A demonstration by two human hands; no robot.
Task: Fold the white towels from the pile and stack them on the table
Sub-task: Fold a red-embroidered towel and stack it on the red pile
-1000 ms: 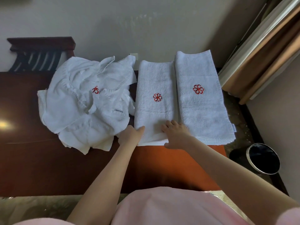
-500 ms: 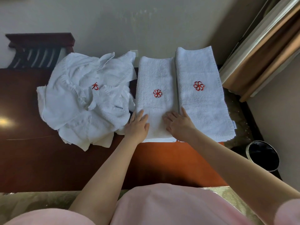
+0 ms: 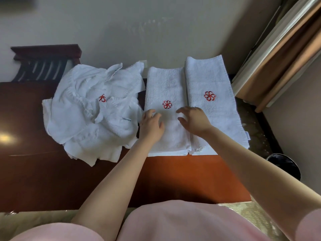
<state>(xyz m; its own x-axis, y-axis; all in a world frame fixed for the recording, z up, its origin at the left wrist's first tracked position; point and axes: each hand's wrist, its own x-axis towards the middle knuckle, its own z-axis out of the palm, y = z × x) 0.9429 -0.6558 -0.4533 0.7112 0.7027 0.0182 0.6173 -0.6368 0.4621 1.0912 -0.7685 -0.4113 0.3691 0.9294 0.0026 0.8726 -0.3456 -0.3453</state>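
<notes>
Dark wood bench (image 3: 173, 180) carries a folded towel (image 3: 165, 87). Left hand (image 3: 151, 124) and right hand (image 3: 194, 120) sit over its near half, grip released, fingers loose. The crumpled pile (image 3: 90, 110) meets its left edge; a second folded towel (image 3: 213, 80) abuts its right edge. Bench surface extends beyond its near edge.

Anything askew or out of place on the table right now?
Yes: the right folded towel reaches farther back than the left folded towel, and its near right corner seems to overhang the table edge.
</notes>
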